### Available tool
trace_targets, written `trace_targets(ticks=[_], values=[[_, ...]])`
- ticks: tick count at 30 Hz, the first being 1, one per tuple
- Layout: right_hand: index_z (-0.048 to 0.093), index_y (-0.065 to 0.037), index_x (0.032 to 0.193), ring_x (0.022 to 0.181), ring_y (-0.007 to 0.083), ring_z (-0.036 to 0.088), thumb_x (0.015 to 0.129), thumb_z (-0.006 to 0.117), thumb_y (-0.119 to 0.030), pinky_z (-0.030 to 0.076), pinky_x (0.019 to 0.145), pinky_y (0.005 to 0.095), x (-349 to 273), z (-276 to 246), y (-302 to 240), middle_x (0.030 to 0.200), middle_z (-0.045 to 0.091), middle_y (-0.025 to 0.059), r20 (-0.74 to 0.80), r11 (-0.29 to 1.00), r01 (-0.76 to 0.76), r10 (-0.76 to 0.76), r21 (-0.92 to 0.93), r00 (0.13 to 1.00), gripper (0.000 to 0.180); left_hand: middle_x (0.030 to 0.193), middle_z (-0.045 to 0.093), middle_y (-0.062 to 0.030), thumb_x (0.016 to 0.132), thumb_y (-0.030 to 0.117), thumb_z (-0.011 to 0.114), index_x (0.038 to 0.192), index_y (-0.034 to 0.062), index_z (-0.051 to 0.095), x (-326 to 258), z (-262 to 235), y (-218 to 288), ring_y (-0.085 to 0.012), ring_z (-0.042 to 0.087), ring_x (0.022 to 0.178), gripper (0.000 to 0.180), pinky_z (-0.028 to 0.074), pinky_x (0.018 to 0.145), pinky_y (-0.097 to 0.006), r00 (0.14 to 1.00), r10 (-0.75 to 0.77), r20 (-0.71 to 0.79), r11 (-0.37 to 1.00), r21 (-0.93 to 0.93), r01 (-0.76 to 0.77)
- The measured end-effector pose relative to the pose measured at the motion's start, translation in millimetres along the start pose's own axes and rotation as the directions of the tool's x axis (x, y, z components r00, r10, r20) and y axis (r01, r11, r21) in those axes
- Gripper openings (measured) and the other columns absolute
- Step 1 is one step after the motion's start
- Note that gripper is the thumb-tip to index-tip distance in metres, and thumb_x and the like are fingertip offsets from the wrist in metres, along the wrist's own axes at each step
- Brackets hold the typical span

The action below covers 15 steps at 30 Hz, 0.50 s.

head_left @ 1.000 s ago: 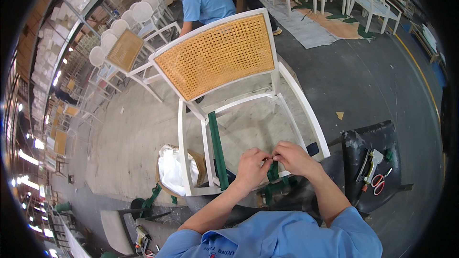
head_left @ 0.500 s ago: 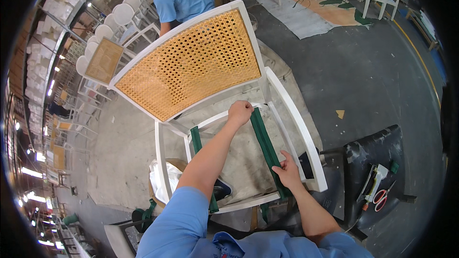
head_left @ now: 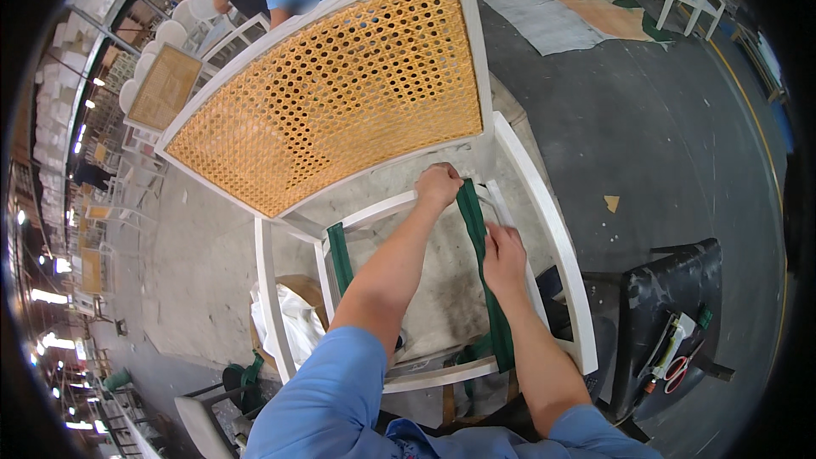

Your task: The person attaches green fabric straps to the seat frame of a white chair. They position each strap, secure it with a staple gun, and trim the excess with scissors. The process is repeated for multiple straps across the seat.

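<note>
Two green straps are crossing the white chair frame point(head_left: 544, 229), the left strap point(head_left: 340, 257) fixed, while left hand point(head_left: 439, 186) and right hand point(head_left: 505, 257) are gripping the right strap point(head_left: 476, 229), leaving most webbing undone

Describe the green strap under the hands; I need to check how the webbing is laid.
The green strap is a flat woven-looking band, dark green, running front to back across the open seat frame of the white chair. It looks taut. The left hand grips its far end at the rear rail; the right hand presses on its middle. Its near end wraps over the front rail.
</note>
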State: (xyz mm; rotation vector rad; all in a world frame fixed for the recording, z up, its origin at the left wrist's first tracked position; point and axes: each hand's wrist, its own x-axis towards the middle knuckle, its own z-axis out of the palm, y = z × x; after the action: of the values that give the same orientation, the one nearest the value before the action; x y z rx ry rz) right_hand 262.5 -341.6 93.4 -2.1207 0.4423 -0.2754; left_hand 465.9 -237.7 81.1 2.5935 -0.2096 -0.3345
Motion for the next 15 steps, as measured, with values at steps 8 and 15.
trace_targets(ticks=[8,15], values=[[0.06,-0.025,0.143,0.109,0.0359,0.065,0.094,0.056,-0.007,0.054,0.092,0.0493,82.5,35.8,-17.1,0.12,0.062,0.0174,0.239,0.894,0.02,0.099,-0.449,0.966,0.052,0.108,0.075,-0.0076,0.077,0.034,0.079,0.095,0.0186,0.08,3.8,-5.4,0.6,-0.0299,0.07,0.105,0.024,0.056,0.089,-0.044,0.994,-0.052,0.093,0.998,0.041,0.048],[0.061,-0.028,0.142,0.101,0.0373,0.069,0.099,0.05,-0.012,0.056,0.085,0.0492,91.9,35.3,-12.9,0.117,0.063,0.0179,0.267,0.87,0.095,0.043,-0.483,0.963,0.047,0.114,0.074,-0.0073,0.077,0.034,0.079,0.095,0.0189,0.08,9.5,-2.5,-1.8,-0.0304,0.069,0.107,0.023,0.056,0.09,-0.045,0.996,-0.069,0.062,0.998,0.003,0.069]])
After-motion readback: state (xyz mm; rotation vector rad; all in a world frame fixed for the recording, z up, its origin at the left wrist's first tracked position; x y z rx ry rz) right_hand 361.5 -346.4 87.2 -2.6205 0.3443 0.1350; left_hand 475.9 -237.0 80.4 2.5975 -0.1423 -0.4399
